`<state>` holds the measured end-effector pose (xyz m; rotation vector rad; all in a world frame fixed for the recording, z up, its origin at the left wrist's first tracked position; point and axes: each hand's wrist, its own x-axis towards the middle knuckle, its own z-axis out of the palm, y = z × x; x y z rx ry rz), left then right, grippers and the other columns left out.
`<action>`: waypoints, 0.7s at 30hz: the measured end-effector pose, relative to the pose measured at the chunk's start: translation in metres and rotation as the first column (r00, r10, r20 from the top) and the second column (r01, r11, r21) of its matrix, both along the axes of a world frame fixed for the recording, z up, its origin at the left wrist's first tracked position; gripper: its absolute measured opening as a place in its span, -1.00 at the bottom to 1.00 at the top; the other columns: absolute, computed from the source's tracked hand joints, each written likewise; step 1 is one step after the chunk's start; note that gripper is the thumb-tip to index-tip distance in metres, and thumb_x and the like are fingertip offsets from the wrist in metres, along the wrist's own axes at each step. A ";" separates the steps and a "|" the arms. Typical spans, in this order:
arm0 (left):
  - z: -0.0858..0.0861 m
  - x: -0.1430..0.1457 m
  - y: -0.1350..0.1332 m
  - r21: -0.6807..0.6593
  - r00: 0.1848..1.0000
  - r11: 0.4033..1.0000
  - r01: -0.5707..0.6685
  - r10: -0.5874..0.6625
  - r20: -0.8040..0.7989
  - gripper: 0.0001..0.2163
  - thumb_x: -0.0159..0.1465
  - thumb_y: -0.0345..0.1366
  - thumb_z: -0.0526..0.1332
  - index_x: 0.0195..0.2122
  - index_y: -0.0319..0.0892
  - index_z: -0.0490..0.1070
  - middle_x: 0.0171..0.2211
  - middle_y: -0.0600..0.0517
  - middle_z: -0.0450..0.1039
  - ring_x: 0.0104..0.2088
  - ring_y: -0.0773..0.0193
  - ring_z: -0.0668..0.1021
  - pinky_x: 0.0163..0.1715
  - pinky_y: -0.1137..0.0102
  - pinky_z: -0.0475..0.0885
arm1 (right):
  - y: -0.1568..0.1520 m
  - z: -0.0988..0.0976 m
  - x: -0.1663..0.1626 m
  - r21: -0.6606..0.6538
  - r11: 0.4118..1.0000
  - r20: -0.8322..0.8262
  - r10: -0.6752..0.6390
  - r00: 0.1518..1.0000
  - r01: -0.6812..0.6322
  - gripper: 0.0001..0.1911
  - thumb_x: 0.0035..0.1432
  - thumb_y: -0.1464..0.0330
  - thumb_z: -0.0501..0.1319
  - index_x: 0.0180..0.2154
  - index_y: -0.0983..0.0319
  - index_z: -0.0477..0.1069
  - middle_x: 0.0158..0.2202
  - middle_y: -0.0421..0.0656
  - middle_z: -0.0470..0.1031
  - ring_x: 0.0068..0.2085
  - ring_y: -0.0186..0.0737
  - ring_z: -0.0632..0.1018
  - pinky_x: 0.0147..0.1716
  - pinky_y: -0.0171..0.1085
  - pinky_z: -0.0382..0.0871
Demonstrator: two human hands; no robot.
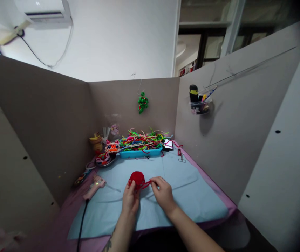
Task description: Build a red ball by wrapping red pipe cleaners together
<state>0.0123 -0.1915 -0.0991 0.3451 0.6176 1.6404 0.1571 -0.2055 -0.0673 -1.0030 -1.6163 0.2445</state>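
Observation:
A round red pipe-cleaner piece [137, 178] is held just above the light blue mat [186, 196]. My left hand [130, 198] grips it from below with closed fingers. My right hand [162, 192] pinches a loose red pipe-cleaner end [147, 183] that sticks out of the piece to the right. Both hands are close together near the middle of the mat.
A pink glue gun [94, 185] with a black cord lies at the left. A blue tray [141, 152] of colourful pipe cleaners sits at the back, with small scissors [181, 156], a phone [168, 144] and finished crafts [108, 152] nearby. Cardboard walls enclose the desk; a cup [200, 105] hangs on the right wall.

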 end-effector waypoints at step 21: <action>0.005 0.003 -0.002 0.002 0.999 0.999 -0.034 0.033 0.010 -0.79 0.06 -0.44 0.37 -0.24 -0.21 0.49 -0.30 -0.03 0.61 -0.29 0.24 0.64 -0.20 0.39 0.52 | 0.011 -0.022 0.005 -0.069 0.997 0.065 0.046 0.997 -0.041 -0.77 -0.03 0.60 0.04 -0.43 0.20 0.37 -0.42 -0.17 0.40 -0.34 -0.21 0.45 -0.32 -0.28 0.36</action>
